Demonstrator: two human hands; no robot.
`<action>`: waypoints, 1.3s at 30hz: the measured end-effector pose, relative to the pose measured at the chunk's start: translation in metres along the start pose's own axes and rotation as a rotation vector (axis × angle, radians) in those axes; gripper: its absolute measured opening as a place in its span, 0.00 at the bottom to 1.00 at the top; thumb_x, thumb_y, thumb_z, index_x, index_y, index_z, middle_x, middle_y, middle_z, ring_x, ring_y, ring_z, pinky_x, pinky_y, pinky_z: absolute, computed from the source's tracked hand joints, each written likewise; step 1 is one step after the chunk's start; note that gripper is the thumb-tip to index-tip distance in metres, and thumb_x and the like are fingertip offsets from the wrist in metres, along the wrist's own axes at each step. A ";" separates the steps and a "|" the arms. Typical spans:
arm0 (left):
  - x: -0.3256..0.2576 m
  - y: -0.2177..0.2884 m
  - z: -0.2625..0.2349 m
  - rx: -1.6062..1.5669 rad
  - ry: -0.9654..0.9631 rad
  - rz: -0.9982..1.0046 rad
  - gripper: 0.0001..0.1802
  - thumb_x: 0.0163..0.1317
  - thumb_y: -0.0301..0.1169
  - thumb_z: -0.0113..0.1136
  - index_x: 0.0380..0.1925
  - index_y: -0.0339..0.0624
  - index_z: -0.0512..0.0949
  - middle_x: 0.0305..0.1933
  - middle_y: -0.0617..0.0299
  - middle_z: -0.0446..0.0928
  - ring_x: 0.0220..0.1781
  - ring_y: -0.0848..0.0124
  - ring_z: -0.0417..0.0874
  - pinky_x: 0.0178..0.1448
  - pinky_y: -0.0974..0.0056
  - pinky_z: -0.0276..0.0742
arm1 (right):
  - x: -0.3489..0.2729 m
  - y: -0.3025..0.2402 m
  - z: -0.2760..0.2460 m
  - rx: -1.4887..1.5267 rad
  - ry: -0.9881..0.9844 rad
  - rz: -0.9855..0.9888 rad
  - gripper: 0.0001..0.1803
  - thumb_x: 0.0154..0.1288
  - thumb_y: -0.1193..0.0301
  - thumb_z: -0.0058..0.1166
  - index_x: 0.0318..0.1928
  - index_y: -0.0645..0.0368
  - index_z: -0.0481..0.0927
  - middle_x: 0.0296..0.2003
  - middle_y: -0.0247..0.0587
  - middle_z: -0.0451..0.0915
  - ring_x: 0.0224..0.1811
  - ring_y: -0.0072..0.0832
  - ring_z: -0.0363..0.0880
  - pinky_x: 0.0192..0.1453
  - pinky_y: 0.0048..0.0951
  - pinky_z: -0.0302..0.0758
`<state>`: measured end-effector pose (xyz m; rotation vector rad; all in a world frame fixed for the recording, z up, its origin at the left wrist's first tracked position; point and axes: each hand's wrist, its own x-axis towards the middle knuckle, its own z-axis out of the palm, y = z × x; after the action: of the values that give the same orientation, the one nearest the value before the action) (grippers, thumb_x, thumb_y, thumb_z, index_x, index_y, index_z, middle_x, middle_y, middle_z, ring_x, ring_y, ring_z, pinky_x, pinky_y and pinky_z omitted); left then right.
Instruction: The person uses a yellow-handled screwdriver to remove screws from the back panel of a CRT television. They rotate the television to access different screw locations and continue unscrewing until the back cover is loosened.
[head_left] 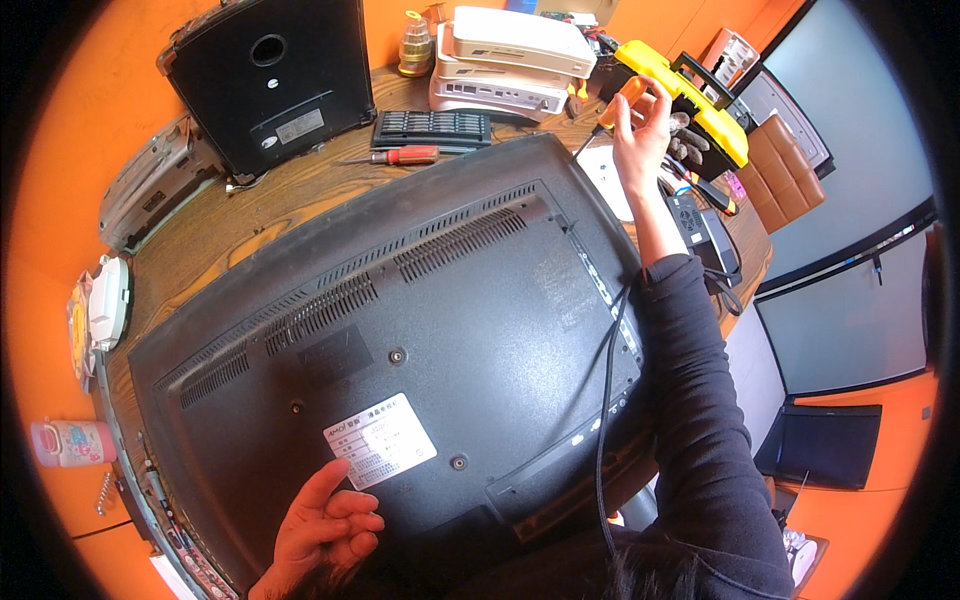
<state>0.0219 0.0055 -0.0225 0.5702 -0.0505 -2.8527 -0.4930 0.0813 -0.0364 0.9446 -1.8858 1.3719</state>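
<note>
A large black television point(470, 330) lies face down, its back panel up, with vent slots, screw holes and a white label point(380, 440). Over its near part, just below the label, is my left hand point(325, 525); the index finger points out, the others are loosely bent, and nothing is in it. My right arm reaches across the television's right side. At the far right corner my right hand point(642, 135) pinches the orange handle of a screwdriver point(625, 103), whose thin shaft points down towards the television's edge. Whether the tip touches anything cannot be made out.
Beyond the television lie a red-handled screwdriver point(405, 155), a bit set point(432, 128) and stacked white boxes point(510, 60). A yellow-and-black toolbox point(690, 95) stands beside my right hand. A black cable point(606, 420) trails over the television's right side. A black panel point(275, 80) leans far left.
</note>
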 end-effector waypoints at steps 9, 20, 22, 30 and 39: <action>-0.001 0.000 0.001 0.040 0.014 0.012 0.31 0.58 0.12 0.39 0.62 0.48 0.58 0.51 0.45 0.72 0.51 0.57 0.76 0.51 0.56 0.77 | 0.000 0.004 0.000 0.030 -0.024 0.001 0.23 0.60 0.74 0.52 0.56 0.57 0.61 0.36 0.45 0.77 0.38 0.31 0.79 0.41 0.27 0.76; -0.001 0.000 0.001 0.023 0.006 0.002 0.31 0.59 0.12 0.38 0.62 0.48 0.57 0.51 0.45 0.71 0.51 0.57 0.76 0.51 0.55 0.77 | 0.000 0.006 0.001 0.105 0.015 -0.036 0.21 0.60 0.74 0.51 0.55 0.58 0.65 0.35 0.45 0.77 0.38 0.28 0.78 0.42 0.29 0.75; -0.001 0.000 0.001 0.019 0.003 0.003 0.31 0.59 0.12 0.38 0.62 0.48 0.57 0.51 0.45 0.71 0.51 0.57 0.76 0.51 0.55 0.77 | 0.000 0.005 -0.001 0.059 0.041 -0.016 0.22 0.60 0.74 0.51 0.56 0.57 0.64 0.36 0.46 0.76 0.39 0.28 0.78 0.42 0.28 0.75; 0.001 0.001 -0.001 0.001 -0.028 -0.006 0.31 0.59 0.11 0.37 0.62 0.48 0.58 0.52 0.44 0.71 0.53 0.56 0.75 0.53 0.55 0.76 | -0.001 0.007 -0.003 -0.023 0.063 0.062 0.23 0.61 0.74 0.52 0.57 0.54 0.64 0.35 0.40 0.77 0.39 0.23 0.76 0.39 0.23 0.74; -0.001 -0.001 0.002 -0.006 0.005 0.005 0.31 0.58 0.11 0.38 0.61 0.48 0.58 0.52 0.45 0.71 0.52 0.57 0.76 0.52 0.55 0.76 | -0.001 0.007 -0.002 -0.069 0.050 0.039 0.25 0.59 0.75 0.54 0.56 0.52 0.63 0.37 0.41 0.75 0.39 0.24 0.76 0.38 0.24 0.76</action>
<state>0.0217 0.0062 -0.0209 0.5750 -0.0418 -2.8458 -0.4986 0.0846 -0.0403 0.8363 -1.9109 1.3317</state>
